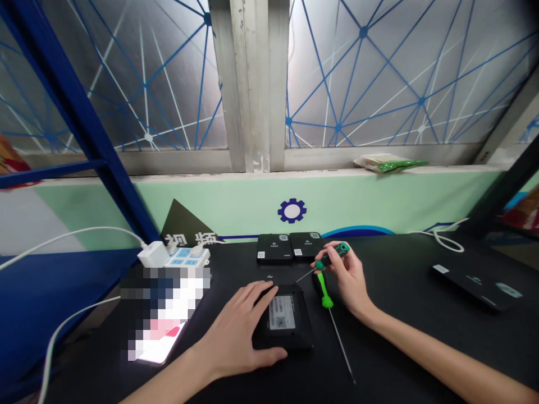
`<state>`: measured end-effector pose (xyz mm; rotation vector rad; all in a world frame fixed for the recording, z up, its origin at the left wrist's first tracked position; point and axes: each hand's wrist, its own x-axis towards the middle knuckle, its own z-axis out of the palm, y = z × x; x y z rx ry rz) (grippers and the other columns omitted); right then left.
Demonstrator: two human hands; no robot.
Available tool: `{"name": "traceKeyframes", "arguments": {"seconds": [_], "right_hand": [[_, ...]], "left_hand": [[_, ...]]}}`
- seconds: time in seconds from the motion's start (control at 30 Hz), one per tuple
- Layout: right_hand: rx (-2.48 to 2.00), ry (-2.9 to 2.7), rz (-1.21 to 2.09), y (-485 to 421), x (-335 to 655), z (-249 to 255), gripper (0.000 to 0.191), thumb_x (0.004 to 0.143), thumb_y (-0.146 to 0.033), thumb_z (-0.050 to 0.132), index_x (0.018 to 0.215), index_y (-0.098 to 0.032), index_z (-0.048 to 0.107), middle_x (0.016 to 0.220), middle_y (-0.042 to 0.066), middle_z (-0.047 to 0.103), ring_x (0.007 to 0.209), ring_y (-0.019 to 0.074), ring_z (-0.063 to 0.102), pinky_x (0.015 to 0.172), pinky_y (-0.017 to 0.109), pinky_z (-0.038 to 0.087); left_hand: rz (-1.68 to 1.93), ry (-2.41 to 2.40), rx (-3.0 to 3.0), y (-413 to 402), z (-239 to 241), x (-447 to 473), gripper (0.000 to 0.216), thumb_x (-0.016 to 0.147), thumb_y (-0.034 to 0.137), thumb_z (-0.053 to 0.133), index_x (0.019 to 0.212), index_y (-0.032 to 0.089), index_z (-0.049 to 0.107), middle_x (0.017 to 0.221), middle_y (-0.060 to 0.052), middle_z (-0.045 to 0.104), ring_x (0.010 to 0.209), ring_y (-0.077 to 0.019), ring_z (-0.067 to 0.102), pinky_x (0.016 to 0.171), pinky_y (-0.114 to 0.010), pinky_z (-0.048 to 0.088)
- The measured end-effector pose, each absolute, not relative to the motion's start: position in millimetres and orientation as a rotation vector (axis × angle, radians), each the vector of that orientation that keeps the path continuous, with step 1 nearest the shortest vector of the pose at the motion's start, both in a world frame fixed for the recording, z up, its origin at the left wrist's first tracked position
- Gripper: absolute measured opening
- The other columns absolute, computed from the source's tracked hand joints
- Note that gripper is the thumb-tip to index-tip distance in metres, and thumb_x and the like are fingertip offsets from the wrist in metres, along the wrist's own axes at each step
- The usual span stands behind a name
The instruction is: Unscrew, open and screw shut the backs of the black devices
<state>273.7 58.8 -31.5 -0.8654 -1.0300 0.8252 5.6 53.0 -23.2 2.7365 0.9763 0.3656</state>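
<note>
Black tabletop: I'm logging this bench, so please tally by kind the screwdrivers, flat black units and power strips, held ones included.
Screwdrivers: 2 (held screwdriver, lying screwdriver)
Flat black units: 4 (front unit, back-left unit, back-right unit, far-right unit)
Power strips: 1 (white-and-blue power strip)
Total: 7

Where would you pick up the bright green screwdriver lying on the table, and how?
Probably by its thick green-and-black handle, from above and the near side. The bright green screwdriver lies flat, its thin shaft running toward the camera, while the held screwdriver is close to the handle's far end.
</note>
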Motion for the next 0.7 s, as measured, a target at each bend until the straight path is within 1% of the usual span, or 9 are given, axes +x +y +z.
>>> {"name": "traceKeyframes", "arguments": {"seconds": [0.17, 0.27, 0.37, 0.47, 0.53, 0.6, 0.7], "right_hand": [[-0.908, -1.065, 0.811, 59, 274, -30, 0.028, 0.09, -0.048, 0.064, 0.097, -0.023, 0.054, 0.082, 0.002, 0.066, 0.071, 0.02, 0.068, 0.06, 0.031, 0.055], [-0.914, -1.084, 0.829, 60, 275, -28, 0.028, 0.091, -0.049, 0.062, 0.098, -0.023, 0.053, 0.083, 0.002, 0.066, 0.073, 0.0202, 0.069, 0.062, 0.031, 0.055], [-0.916, -1.124, 0.845, 63, 277, -23, 0.027, 0.091, -0.047, 0.061, 0.094, -0.023, 0.052, 0.083, 0.002, 0.066, 0.073, 0.0199, 0.069, 0.064, 0.031, 0.054], [-0.924, -1.213, 0.845, 70, 275, -13, 0.025, 0.092, -0.046, 0.06, 0.09, -0.022, 0.051, 0.08, 0.002, 0.066, 0.07, 0.0189, 0.067, 0.066, 0.031, 0.054], [-0.918, -1.279, 0.86, 77, 272, -5, 0.024, 0.091, -0.045, 0.059, 0.09, -0.022, 0.051, 0.076, 0.001, 0.065, 0.066, 0.0185, 0.065, 0.064, 0.031, 0.053], [-0.881, -1.34, 0.886, 84, 268, 0, 0.022, 0.092, -0.042, 0.058, 0.088, -0.021, 0.051, 0.074, 0.0, 0.064, 0.064, 0.0177, 0.064, 0.064, 0.031, 0.052], [-0.842, -1.417, 0.869, 96, 261, 6, 0.02, 0.092, -0.039, 0.058, 0.085, -0.021, 0.052, 0.069, -0.001, 0.063, 0.06, 0.0157, 0.059, 0.062, 0.029, 0.049]], "left_hand": [[0.365, 0.983, 2.725, 53, -22, 5, 0.091, 0.076, 0.063, 0.071, 0.152, 0.026, 0.036, 0.153, -0.013, 0.04, 0.139, -0.0385, 0.038, 0.111, -0.061, 0.032], [0.337, 0.972, 2.718, 53, -21, 5, 0.092, 0.077, 0.065, 0.069, 0.153, 0.026, 0.034, 0.154, -0.013, 0.039, 0.139, -0.0386, 0.037, 0.111, -0.06, 0.032], [0.321, 0.965, 2.715, 54, -20, 4, 0.092, 0.077, 0.066, 0.068, 0.153, 0.026, 0.033, 0.155, -0.013, 0.038, 0.14, -0.038, 0.036, 0.112, -0.06, 0.032], [0.302, 0.969, 2.704, 54, -18, 5, 0.093, 0.077, 0.069, 0.067, 0.152, 0.024, 0.035, 0.155, -0.014, 0.037, 0.14, -0.0386, 0.034, 0.112, -0.06, 0.031], [0.285, 0.978, 2.689, 54, -18, 6, 0.098, 0.074, 0.074, 0.065, 0.152, 0.023, 0.035, 0.155, -0.015, 0.036, 0.141, -0.0395, 0.033, 0.112, -0.061, 0.03], [0.27, 0.988, 2.676, 55, -17, 6, 0.103, 0.071, 0.079, 0.064, 0.152, 0.023, 0.035, 0.156, -0.015, 0.035, 0.141, -0.04, 0.032, 0.113, -0.06, 0.029], [0.256, 0.998, 2.671, 55, -17, 6, 0.103, 0.07, 0.081, 0.063, 0.152, 0.025, 0.035, 0.157, -0.014, 0.035, 0.142, -0.039, 0.032, 0.114, -0.059, 0.028]]}}
